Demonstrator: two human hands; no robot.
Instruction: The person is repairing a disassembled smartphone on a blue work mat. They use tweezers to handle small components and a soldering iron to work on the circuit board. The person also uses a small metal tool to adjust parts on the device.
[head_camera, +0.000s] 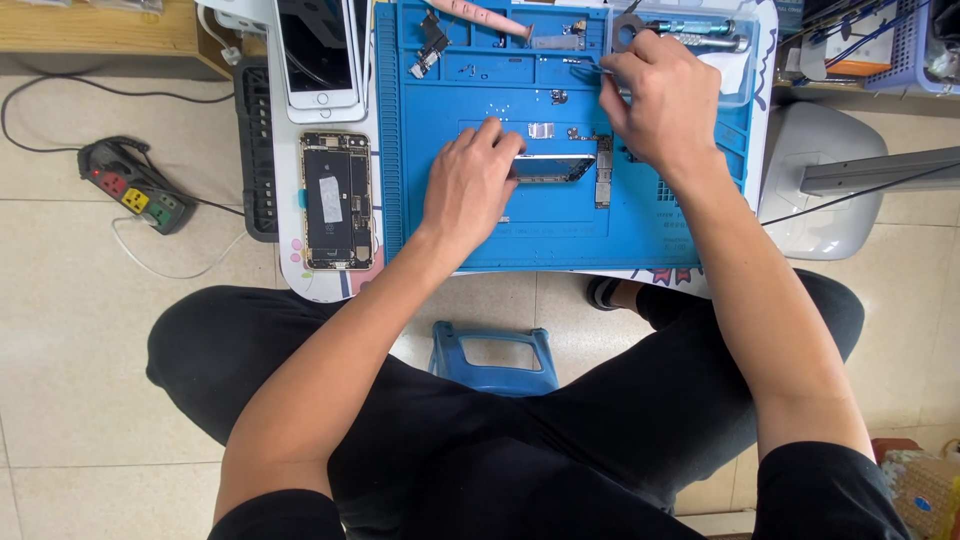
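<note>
A blue work mat is spread over the small table. An opened phone is laid left of it. A circuit board is pinned on the mat by the left hand, fingers flat. Thin tweezers are pinched by the closed right hand.

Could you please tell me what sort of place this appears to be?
It looks like a small phone repair bench. A blue repair mat holds loose screws and parts, an opened phone lies beside it with its insides showing, and the left hand rests on a phone circuit board while the right hand holds a thin tool.
</note>
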